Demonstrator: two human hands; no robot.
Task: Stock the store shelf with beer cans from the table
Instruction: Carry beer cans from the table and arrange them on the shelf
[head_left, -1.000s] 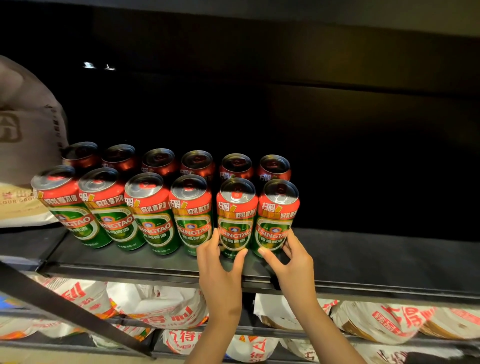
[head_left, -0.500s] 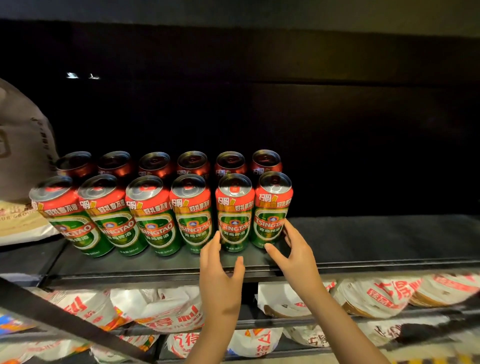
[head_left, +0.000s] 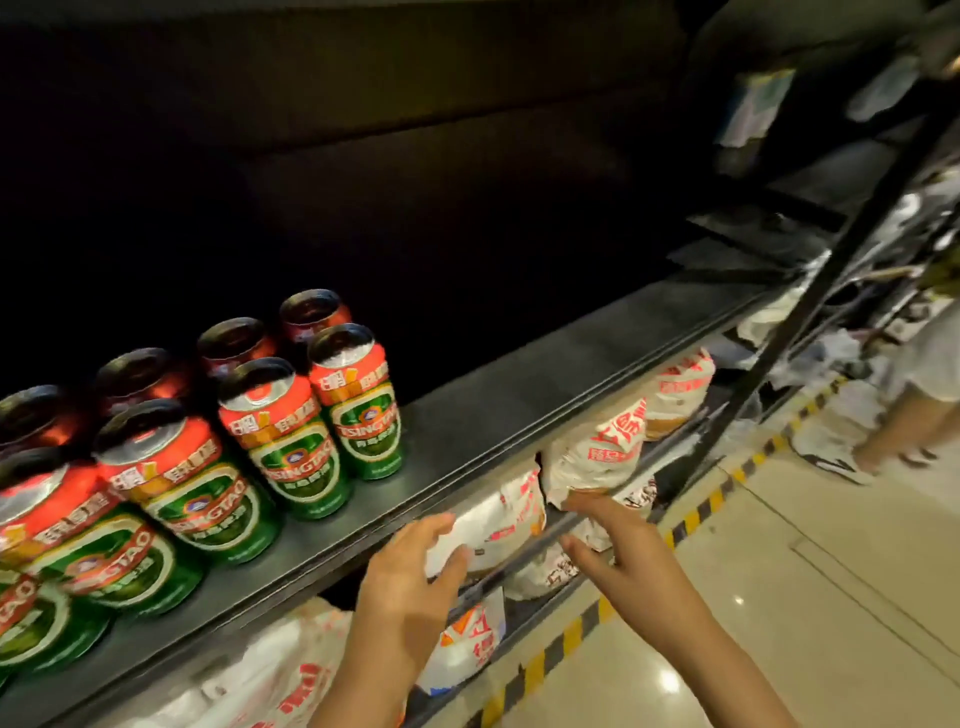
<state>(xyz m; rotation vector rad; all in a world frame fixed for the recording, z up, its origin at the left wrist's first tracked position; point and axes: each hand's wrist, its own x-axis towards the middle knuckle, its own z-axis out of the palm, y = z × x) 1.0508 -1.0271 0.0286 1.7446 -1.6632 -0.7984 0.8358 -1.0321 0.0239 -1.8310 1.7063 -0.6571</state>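
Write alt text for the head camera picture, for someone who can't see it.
Two bare hands, the left hand and the right hand, hang open and empty in front of a dark store shelf. Green and red beer cans stand upright in two rows on its left part; its right part is bare. White printed bags fill the rack below.

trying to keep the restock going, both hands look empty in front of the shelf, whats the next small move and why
Probably turn away to fetch more cans. The left hand and right hand are open and hold nothing, off the shelf, and the beer cans stand upright in two rows only at its left end. The shelf right of them is bare, so the next cans could go beside the rightmost can.
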